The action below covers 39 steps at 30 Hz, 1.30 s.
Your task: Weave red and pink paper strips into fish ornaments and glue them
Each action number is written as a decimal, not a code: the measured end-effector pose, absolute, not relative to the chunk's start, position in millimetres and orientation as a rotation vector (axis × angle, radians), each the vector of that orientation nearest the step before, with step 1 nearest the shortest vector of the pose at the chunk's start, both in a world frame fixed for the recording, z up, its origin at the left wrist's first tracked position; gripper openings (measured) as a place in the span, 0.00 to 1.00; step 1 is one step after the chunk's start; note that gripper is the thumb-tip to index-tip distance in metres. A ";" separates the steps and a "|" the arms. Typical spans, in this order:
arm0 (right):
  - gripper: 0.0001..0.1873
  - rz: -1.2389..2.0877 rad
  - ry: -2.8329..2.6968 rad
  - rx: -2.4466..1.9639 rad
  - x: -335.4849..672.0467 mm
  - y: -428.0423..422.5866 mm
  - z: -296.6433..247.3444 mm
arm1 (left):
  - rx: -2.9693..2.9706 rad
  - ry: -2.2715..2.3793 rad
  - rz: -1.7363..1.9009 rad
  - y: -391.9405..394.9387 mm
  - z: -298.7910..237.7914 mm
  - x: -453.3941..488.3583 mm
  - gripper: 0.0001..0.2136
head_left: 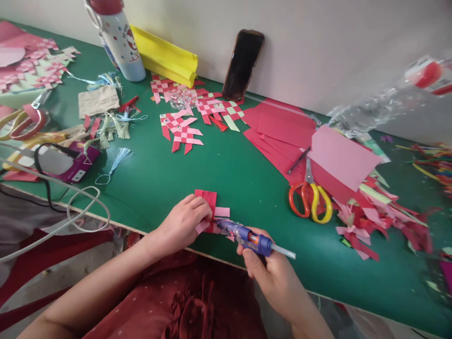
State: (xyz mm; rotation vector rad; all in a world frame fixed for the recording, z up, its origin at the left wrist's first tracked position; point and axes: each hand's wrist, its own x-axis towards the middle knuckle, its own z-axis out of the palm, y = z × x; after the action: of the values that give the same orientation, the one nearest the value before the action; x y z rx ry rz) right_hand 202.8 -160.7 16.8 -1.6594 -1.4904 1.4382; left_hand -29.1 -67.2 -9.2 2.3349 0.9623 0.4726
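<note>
My right hand [264, 263] is wrapped round a blue hot glue gun [249, 238], with a clear glue stick [283, 251] poking out of its back end. The gun's tip points left, at woven red and pink paper strips [206, 196] lying near the table's front edge. Over the left part of these strips lies my left hand [187, 219], its fingers bent down and gripping or pressing the paper; the fingertips are partly hidden. Finished-looking woven paper fish [185, 136] lie farther back on the table.
Orange-and-yellow scissors [310, 197] lie right, beside red paper sheets [282, 125] and paper scraps [367, 226]. A phone [243, 63] leans on the wall, near folded yellow paper [164, 54] and a flask [120, 40]. Tassels [118, 160], cables [76, 193] and more scissors [26, 120] are left.
</note>
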 end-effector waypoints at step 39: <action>0.18 1.115 -1.850 -1.828 190.2 -160.2 28.7 | 2.287 0.939 0.598 -67.8 -16.4 -29.5 0.07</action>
State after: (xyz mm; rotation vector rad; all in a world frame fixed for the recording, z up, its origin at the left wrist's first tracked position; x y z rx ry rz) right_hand 190.2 -160.2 28.7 -1.8276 -1.8503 1.1155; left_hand -29.5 -67.8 -16.4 2.2874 0.9387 0.5980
